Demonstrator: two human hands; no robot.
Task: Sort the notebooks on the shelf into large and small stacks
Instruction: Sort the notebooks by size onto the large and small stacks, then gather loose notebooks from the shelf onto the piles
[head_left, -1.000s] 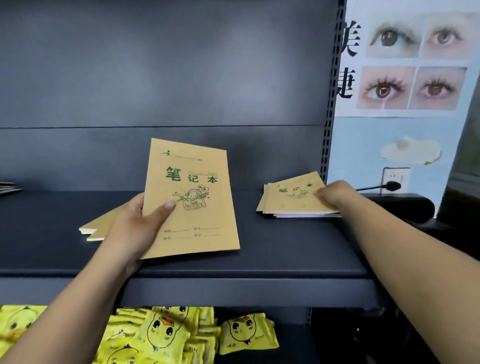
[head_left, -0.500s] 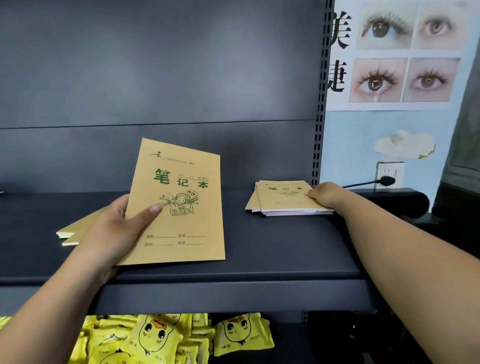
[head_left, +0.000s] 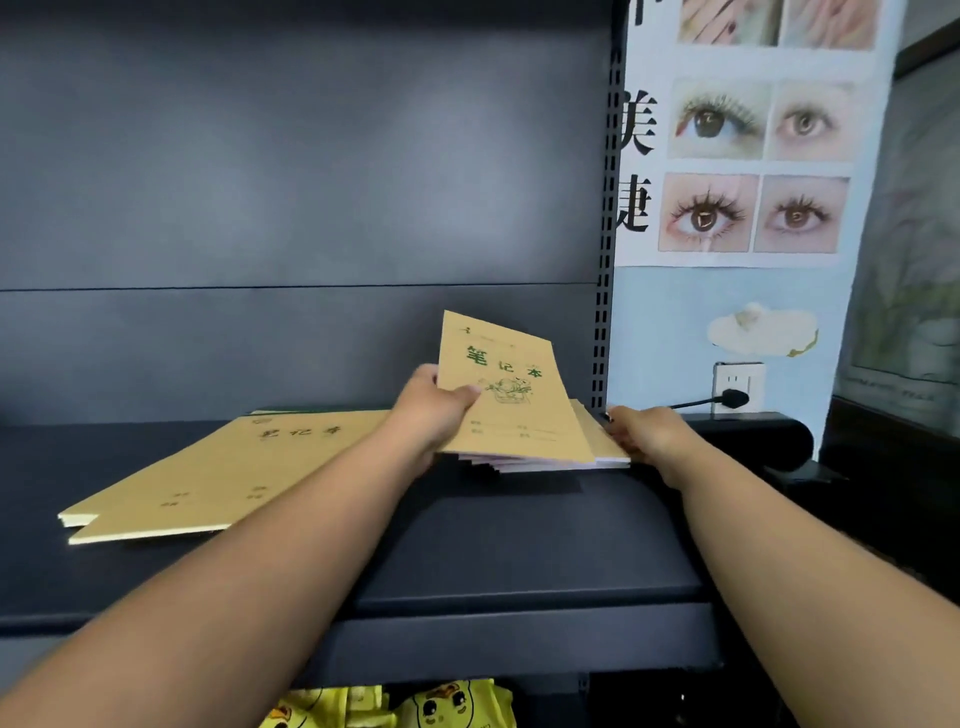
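Notebook (head_left: 506, 387) in kraft-brown cover, pinched in the left hand (head_left: 434, 410): the thumb lies across the front near the lower left edge, the other fingers are hidden behind it, so the grip is closed around that edge. The cover tilts up and away from the hand, its near edge resting on the small stack (head_left: 561, 457) just below. Green characters and a small line drawing show on the front, with ruled blanks beneath them.

The right hand (head_left: 652, 431) is flat against the right side of that small stack, fingertips touching the edges of the covers and pages; the fingers look loosely curled and nothing is lifted in them. White page edges show along the stack's near side, slightly fanned.

Left of the left hand, and partly hidden behind its forearm, two large notebooks (head_left: 218, 473) lie flat on the dark shelf (head_left: 519, 561), one shifted a little off the other, with the same brown covers and green characters. The shelf's front lip runs under both forearms.

Beyond the right hand, past the shelf's perforated upright (head_left: 605, 260), a poster (head_left: 753, 166) of close-up eyes hangs on a pale blue wall above a white socket (head_left: 737, 387) with a black plug in it. Under the shelf, yellow packets (head_left: 395, 706) with cartoon duck faces show.
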